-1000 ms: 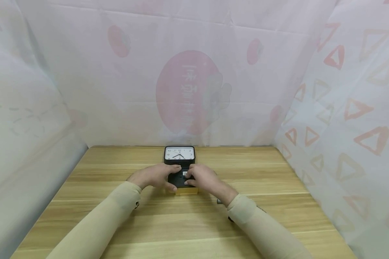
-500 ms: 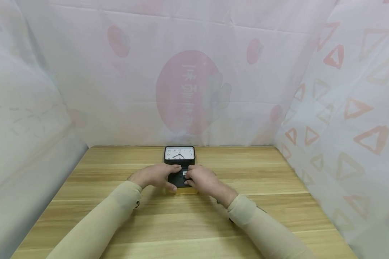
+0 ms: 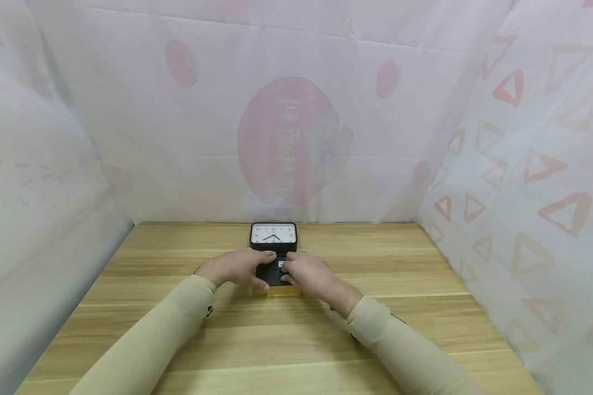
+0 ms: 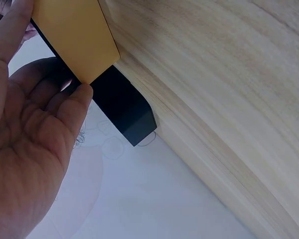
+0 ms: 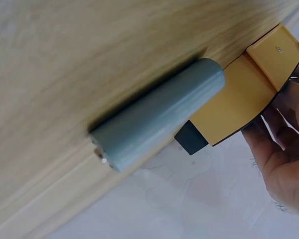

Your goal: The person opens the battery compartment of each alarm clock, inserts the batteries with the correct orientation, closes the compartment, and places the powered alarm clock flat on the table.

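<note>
A yellow-sided box (image 3: 284, 291) with a black top panel (image 3: 270, 273) and small white label (image 3: 280, 264) lies on the table between both hands. My left hand (image 3: 233, 267) holds its left side, one finger along the far edge and the thumb at the near corner. In the left wrist view, the left hand's fingertips press on the edge of the yellow side. My right hand (image 3: 312, 274) grips the right part, its curled fingers over the panel near the label; what lies beneath them is hidden. The right wrist view shows a raised yellow part (image 5: 278, 50) with a screw.
Right behind the box sits a black-framed clock (image 3: 274, 233), its white dial tilted upward. A grey-green cylinder (image 5: 159, 114) with a metal tip lies on the table under the right forearm. White printed cloth (image 3: 202, 137) surrounds the wooden table (image 3: 257, 345).
The right hand's fingers have drawn in slightly to the left over the black panel and now cover more of the label. My left hand, the box and the clock stay in place.
</note>
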A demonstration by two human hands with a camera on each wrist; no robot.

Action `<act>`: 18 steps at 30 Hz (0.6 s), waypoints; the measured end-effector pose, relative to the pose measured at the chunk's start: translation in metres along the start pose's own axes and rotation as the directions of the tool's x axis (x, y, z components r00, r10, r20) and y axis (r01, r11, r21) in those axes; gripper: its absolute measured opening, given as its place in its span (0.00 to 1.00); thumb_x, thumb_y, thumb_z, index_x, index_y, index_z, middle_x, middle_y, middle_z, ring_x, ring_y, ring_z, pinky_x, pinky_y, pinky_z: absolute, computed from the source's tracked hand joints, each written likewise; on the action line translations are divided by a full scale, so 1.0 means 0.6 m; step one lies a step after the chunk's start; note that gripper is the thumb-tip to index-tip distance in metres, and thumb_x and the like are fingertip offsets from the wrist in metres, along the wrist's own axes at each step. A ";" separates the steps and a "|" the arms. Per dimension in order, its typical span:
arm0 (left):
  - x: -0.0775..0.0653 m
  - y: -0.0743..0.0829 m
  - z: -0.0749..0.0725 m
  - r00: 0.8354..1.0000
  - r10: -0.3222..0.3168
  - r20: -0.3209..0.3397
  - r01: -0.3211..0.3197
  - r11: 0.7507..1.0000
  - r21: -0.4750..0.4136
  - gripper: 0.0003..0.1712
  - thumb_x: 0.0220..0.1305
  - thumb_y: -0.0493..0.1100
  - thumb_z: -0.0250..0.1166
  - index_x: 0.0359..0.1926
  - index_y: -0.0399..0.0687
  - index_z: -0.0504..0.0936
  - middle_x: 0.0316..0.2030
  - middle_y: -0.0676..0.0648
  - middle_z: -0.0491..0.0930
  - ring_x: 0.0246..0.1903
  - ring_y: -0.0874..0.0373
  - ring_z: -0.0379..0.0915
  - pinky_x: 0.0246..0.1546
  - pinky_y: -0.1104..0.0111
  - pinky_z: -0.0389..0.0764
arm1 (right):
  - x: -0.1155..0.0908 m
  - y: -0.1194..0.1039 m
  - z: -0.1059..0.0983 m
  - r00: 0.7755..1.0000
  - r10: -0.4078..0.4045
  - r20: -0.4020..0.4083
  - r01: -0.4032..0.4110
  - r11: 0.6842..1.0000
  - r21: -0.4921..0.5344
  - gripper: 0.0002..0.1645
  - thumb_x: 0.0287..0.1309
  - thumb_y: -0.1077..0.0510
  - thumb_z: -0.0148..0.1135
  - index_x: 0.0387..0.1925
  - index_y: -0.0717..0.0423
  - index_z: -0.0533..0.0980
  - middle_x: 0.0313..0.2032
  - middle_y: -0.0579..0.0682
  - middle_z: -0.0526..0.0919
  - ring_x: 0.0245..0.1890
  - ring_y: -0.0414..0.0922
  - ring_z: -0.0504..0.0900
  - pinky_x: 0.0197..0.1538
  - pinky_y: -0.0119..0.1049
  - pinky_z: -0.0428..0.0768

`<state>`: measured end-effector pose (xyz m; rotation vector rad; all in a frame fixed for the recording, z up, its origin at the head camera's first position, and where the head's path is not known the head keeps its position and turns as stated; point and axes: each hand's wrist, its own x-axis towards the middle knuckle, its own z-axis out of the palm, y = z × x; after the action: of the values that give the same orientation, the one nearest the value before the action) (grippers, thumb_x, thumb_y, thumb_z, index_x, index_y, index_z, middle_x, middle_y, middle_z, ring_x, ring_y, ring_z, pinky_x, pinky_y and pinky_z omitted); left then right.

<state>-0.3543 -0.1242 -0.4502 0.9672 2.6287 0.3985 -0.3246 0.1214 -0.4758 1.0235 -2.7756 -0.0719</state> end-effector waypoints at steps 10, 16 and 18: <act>0.001 -0.004 0.002 1.000 -0.005 -0.002 0.005 1.000 -0.003 0.54 0.75 0.59 0.83 0.90 0.42 0.70 0.91 0.41 0.68 0.88 0.33 0.69 0.89 0.38 0.74 | 0.002 0.000 0.002 1.000 -0.011 0.012 0.012 1.000 -0.021 0.13 0.84 0.43 0.74 0.49 0.45 0.95 0.47 0.44 0.91 0.44 0.43 0.89 0.47 0.39 0.95; 0.002 -0.005 0.003 1.000 -0.006 -0.006 0.006 1.000 0.001 0.55 0.74 0.59 0.83 0.90 0.44 0.70 0.91 0.41 0.69 0.87 0.33 0.70 0.88 0.37 0.75 | 0.002 0.000 0.001 0.999 -0.027 0.019 0.027 0.999 -0.024 0.15 0.87 0.44 0.70 0.49 0.47 0.95 0.47 0.45 0.91 0.45 0.44 0.89 0.48 0.39 0.95; 0.002 -0.006 0.004 1.000 -0.011 -0.004 0.011 1.000 -0.003 0.55 0.74 0.59 0.83 0.90 0.44 0.70 0.91 0.42 0.69 0.87 0.33 0.70 0.88 0.37 0.74 | 0.003 0.001 -0.001 0.999 -0.028 0.025 0.028 1.000 -0.001 0.15 0.87 0.45 0.69 0.48 0.47 0.95 0.46 0.45 0.91 0.43 0.42 0.88 0.47 0.38 0.94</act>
<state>-0.3562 -0.1255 -0.4536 0.9520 2.6347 0.4020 -0.3262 0.1211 -0.4749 1.0680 -2.7833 -0.0910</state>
